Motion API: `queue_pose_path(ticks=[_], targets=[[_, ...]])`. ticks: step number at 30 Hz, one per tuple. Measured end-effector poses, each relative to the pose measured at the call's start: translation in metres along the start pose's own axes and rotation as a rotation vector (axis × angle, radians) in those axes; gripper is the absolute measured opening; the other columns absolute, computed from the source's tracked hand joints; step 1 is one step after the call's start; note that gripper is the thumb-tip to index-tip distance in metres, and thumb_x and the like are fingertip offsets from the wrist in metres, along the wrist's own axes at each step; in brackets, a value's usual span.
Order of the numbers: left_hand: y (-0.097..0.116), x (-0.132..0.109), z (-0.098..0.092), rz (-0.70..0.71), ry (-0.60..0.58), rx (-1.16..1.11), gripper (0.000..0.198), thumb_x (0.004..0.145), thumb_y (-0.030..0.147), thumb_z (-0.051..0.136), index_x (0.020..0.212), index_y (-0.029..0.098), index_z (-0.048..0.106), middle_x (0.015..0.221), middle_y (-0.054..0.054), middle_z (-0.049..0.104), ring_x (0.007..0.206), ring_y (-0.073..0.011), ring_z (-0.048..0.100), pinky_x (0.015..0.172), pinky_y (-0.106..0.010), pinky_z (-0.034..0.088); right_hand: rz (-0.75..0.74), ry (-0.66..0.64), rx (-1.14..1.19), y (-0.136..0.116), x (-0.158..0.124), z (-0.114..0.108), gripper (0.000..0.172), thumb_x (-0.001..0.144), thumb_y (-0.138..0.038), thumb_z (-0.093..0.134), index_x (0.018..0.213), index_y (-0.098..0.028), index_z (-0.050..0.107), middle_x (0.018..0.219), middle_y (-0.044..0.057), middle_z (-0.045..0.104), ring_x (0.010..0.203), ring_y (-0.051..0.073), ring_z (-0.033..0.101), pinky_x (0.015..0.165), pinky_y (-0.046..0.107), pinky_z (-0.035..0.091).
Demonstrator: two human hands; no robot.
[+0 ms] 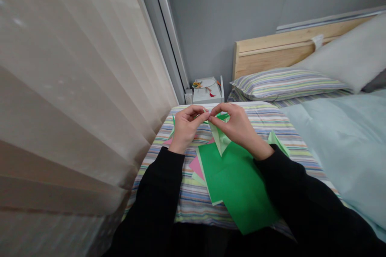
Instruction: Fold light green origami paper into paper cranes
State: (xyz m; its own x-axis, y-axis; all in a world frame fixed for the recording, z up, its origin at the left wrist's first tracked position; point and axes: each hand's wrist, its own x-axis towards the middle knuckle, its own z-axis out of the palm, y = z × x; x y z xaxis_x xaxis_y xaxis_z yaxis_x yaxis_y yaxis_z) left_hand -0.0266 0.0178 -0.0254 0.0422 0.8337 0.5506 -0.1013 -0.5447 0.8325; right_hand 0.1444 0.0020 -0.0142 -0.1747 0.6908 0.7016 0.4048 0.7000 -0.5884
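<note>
Both my hands meet above the striped cloth, pinching a folded light-green paper [220,139] at its top. My left hand [187,125] has thumb and forefinger closed at the paper's upper left corner. From the other side, my right hand [233,123] grips the same paper between thumb and fingers. Its pointed lower end hangs down over dark green paper sheets [235,180] lying on the cloth. A pink paper [196,166] sticks out from under the green sheets. More green paper shows partly behind my hands; its shape is hidden.
The striped cloth [183,204] covers the surface before me. A folded pale-green paper piece [279,143] sits by my right forearm. Beyond stands a small white cabinet [202,95] with small items on top. A curtain [90,88] hangs at left; a bed with light-blue bedding [337,128] is at right.
</note>
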Motion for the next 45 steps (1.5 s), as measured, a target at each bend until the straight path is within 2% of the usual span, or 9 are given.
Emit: queue_pose_path(ticks=[7, 12, 20, 24, 27, 31, 34, 39, 45], targets=[[-0.0031, -0.0001, -0.0024, -0.081, -0.011, -0.090, 0.028, 0.070, 0.033, 0.090, 0.088, 0.020, 0.073, 0.076, 0.001, 0.069, 0.070, -0.0108, 0.064, 0.070, -0.023, 0.052, -0.054, -0.027, 0.008, 0.0018, 0.0002, 0.0000, 0.011, 0.090, -0.026, 0.069, 0.080, -0.021, 0.068, 0.083, 0.002, 0.075, 0.083, 0.022, 0.067, 0.082, 0.037, 0.045], [-0.0022, 0.0001, -0.0016, -0.116, -0.032, -0.155, 0.030, 0.069, 0.040, 0.090, 0.080, 0.019, 0.073, 0.076, 0.000, 0.068, 0.069, -0.0107, 0.062, 0.071, -0.024, 0.051, -0.072, -0.028, 0.002, 0.0024, 0.0003, -0.0008, 0.014, 0.091, -0.029, 0.068, 0.079, -0.022, 0.068, 0.084, 0.003, 0.076, 0.084, 0.022, 0.068, 0.083, 0.038, 0.046], [0.0018, 0.0004, 0.0008, -0.099, 0.053, -0.194, 0.022, 0.066, 0.032, 0.091, 0.073, 0.019, 0.074, 0.072, 0.002, 0.067, 0.068, -0.0096, 0.060, 0.068, -0.023, 0.049, -0.078, -0.046, -0.011, 0.0038, -0.0015, 0.0023, 0.011, 0.089, -0.027, 0.071, 0.080, -0.022, 0.069, 0.086, 0.003, 0.076, 0.086, 0.022, 0.068, 0.087, 0.039, 0.045], [0.0057, 0.0028, 0.0000, -0.090, 0.112, -0.260, 0.026, 0.064, 0.033, 0.092, 0.070, 0.019, 0.072, 0.069, 0.002, 0.065, 0.065, -0.0090, 0.058, 0.063, -0.022, 0.048, -0.095, -0.093, -0.039, 0.0037, -0.0028, 0.0050, 0.010, 0.089, -0.024, 0.071, 0.079, -0.022, 0.068, 0.086, 0.002, 0.076, 0.086, 0.021, 0.067, 0.093, 0.042, 0.043], [0.0054, 0.0030, -0.0013, -0.078, 0.130, -0.230, 0.027, 0.067, 0.037, 0.090, 0.074, 0.019, 0.072, 0.071, 0.002, 0.065, 0.064, -0.0092, 0.057, 0.064, -0.023, 0.049, -0.076, -0.077, -0.022, 0.0029, -0.0023, 0.0041, 0.010, 0.090, -0.026, 0.070, 0.081, -0.022, 0.067, 0.085, 0.002, 0.075, 0.085, 0.021, 0.067, 0.089, 0.040, 0.044], [0.0024, 0.0010, -0.0018, -0.044, 0.014, -0.094, 0.026, 0.074, 0.041, 0.087, 0.082, 0.020, 0.075, 0.073, 0.001, 0.066, 0.067, -0.0104, 0.058, 0.067, -0.024, 0.048, -0.071, -0.023, -0.003, 0.0016, -0.0007, 0.0012, 0.011, 0.093, -0.026, 0.066, 0.083, -0.022, 0.065, 0.085, 0.003, 0.074, 0.084, 0.021, 0.066, 0.084, 0.038, 0.044], [0.0031, -0.0005, -0.0005, -0.038, -0.069, 0.019, 0.026, 0.074, 0.040, 0.087, 0.078, 0.018, 0.072, 0.072, 0.000, 0.065, 0.066, -0.0110, 0.057, 0.066, -0.025, 0.049, -0.085, -0.001, -0.028, 0.0009, -0.0004, 0.0002, 0.009, 0.094, -0.026, 0.063, 0.085, -0.023, 0.063, 0.086, 0.003, 0.073, 0.086, 0.022, 0.066, 0.087, 0.040, 0.044], [0.0044, -0.0009, 0.0006, -0.013, -0.034, -0.002, 0.027, 0.079, 0.042, 0.083, 0.083, 0.019, 0.069, 0.073, 0.001, 0.065, 0.066, -0.0113, 0.060, 0.067, -0.025, 0.051, -0.096, 0.050, -0.116, -0.0006, -0.0019, -0.0008, 0.008, 0.090, -0.026, 0.067, 0.088, -0.024, 0.059, 0.089, 0.002, 0.072, 0.091, 0.023, 0.066, 0.100, 0.046, 0.039], [0.0029, -0.0019, -0.0007, 0.032, -0.064, 0.001, 0.022, 0.086, 0.039, 0.078, 0.089, 0.020, 0.066, 0.079, 0.000, 0.065, 0.071, -0.0119, 0.063, 0.073, -0.025, 0.052, -0.135, 0.072, -0.247, -0.0005, -0.0038, -0.0015, 0.010, 0.089, -0.025, 0.067, 0.082, -0.025, 0.059, 0.086, 0.001, 0.073, 0.096, 0.025, 0.067, 0.113, 0.055, 0.026]])
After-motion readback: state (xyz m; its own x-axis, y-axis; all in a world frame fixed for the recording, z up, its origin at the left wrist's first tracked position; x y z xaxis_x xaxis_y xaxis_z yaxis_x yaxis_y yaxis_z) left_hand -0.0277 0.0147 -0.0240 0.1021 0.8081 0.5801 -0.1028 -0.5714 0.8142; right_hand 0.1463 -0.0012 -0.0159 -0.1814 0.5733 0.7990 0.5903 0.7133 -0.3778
